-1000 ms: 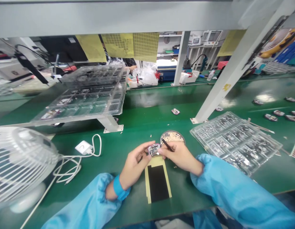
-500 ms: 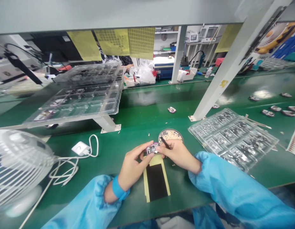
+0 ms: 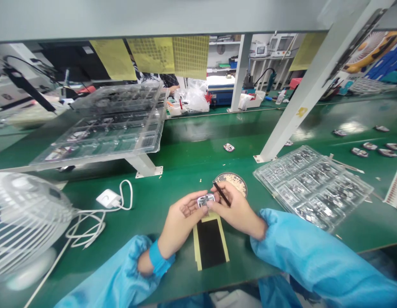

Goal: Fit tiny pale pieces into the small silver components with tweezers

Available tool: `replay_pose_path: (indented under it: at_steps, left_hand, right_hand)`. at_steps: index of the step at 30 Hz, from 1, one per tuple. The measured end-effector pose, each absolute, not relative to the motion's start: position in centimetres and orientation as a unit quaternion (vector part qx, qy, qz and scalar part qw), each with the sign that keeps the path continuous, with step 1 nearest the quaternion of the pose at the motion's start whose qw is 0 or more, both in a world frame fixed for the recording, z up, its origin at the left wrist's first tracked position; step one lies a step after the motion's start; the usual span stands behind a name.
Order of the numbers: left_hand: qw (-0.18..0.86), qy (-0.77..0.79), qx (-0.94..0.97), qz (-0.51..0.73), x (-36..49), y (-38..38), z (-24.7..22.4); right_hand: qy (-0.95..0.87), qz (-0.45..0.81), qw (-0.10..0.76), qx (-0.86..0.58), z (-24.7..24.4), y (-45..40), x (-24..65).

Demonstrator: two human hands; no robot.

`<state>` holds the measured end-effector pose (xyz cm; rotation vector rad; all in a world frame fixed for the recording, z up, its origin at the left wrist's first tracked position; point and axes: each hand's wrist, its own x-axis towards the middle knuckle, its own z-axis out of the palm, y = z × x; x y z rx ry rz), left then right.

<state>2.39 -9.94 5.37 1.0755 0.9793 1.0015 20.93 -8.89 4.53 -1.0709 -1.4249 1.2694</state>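
A small rounded electronic device with its inner parts exposed [image 3: 205, 200] is gripped in my left hand [image 3: 182, 218], thumb along its near edge. My right hand [image 3: 238, 209] is closed around a thin dark tool, seemingly tweezers [image 3: 221, 193], whose tip points up and left. The right thumb and fingers also touch the right side of the device. Below both hands a black pad [image 3: 211, 244] with yellow tape borders lies on the green bench. Just behind the right hand sits a round dish of small pale parts [image 3: 237, 182], partly covered by that hand.
A clear compartment tray of parts [image 3: 314, 186] lies to the right. Similar trays [image 3: 121, 137] rest on a raised shelf at left. A white fan [image 3: 28, 222] and a charger with cable [image 3: 108, 199] stand at left. Another device [image 3: 229, 147] lies ahead, beside a slanted post [image 3: 288, 102].
The device has tilted so more of its inside and pale rim faces me. My right hand has shifted slightly left, its fingers now closer on the device.
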Motion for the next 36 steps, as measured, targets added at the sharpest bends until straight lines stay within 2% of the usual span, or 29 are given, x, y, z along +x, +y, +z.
replay_pose_path:
  at_steps: [5, 8, 17, 25, 36]
  left_hand:
    - [0.661, 0.423, 0.448, 0.427, 2.1, -9.6, 5.3]
    - [0.669, 0.424, 0.440, 0.424, 2.1, -9.6, 5.3]
    - [0.685, 0.406, 0.457, 0.398, 2.1, -9.6, 5.3]
    - [0.697, 0.402, 0.459, 0.377, 2.0, -9.4, 5.5]
    - [0.696, 0.384, 0.479, 0.373, 2.2, -9.7, 5.3]
  right_hand:
    - [-0.775, 0.288, 0.420, -0.375, 5.1, -8.5, 22.7]
    - [-0.827, 0.216, 0.383, -0.349, 5.1, -8.2, 23.4]
    - [-0.878, 0.139, 0.322, -0.325, 5.2, -7.9, 24.2]
    - [-0.898, 0.091, 0.301, -0.307, 5.4, -8.0, 24.4]
    - [-0.911, 0.029, 0.326, -0.249, 5.9, -7.7, 24.7]
